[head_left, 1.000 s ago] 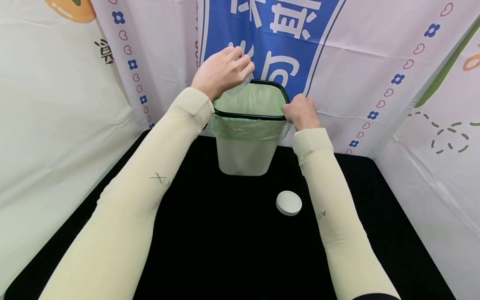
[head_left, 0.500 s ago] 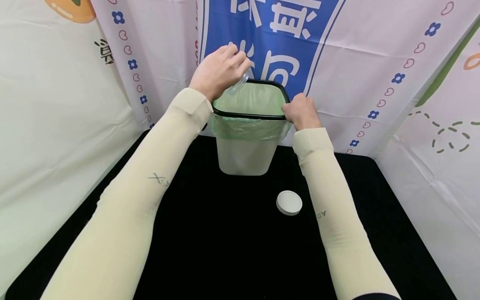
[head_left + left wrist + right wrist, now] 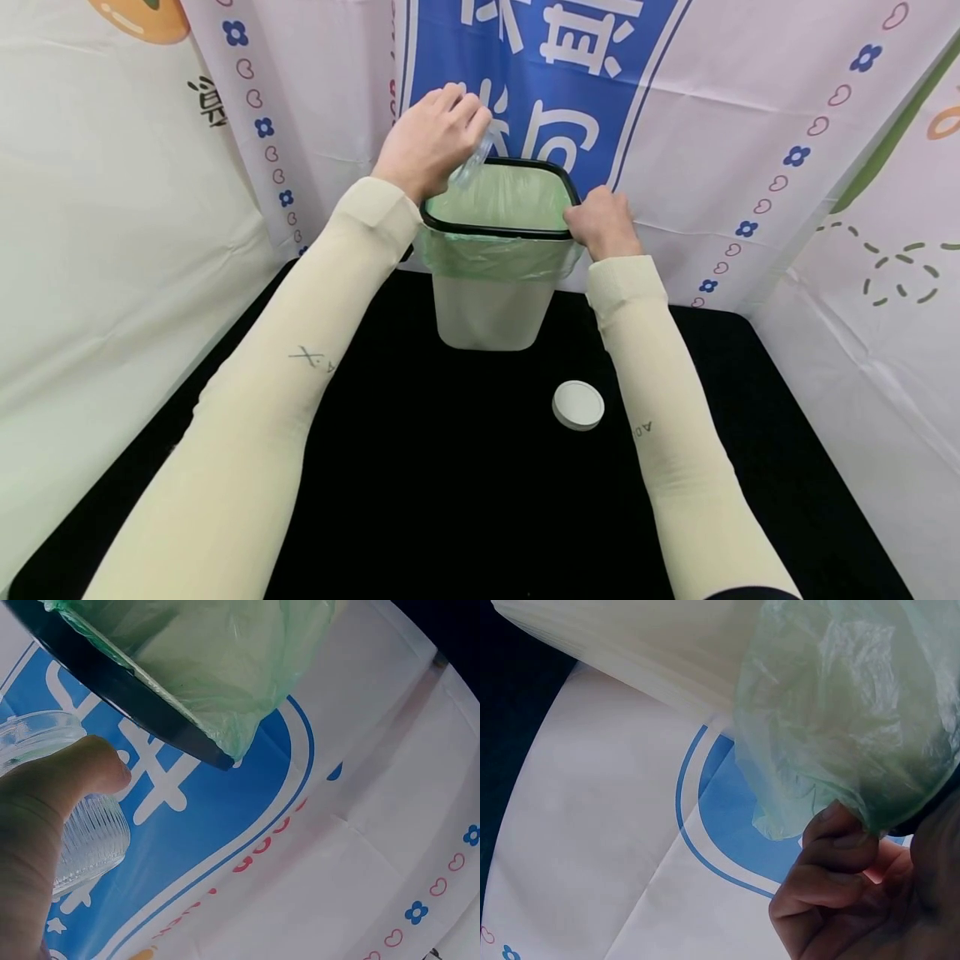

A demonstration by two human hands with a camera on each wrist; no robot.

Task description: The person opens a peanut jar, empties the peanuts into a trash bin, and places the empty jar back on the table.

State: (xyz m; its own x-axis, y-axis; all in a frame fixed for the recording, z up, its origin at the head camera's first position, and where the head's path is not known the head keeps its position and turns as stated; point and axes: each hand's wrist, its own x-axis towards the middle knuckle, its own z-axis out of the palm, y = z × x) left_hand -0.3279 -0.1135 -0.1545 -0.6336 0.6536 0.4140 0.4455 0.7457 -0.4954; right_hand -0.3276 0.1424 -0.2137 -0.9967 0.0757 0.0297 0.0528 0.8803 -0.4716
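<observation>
The table (image 3: 427,467) is backed by printed cloth (image 3: 697,125). A bin (image 3: 491,312) (lined with a green bag (image 3: 498,260)) is gripped by the right hand (image 3: 602,223); near the rim (image 3: 502,232), a jar (image 3: 97,832) is clasped by the left hand (image 3: 433,137).

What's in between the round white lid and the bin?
Just a bare stretch of the black table. The head view shows it, with the bin on one side and the round white lid on the other.

Bin (image 3: 491,312) on table (image 3: 450,467), lid (image 3: 578,406) before it, slightly right
</observation>
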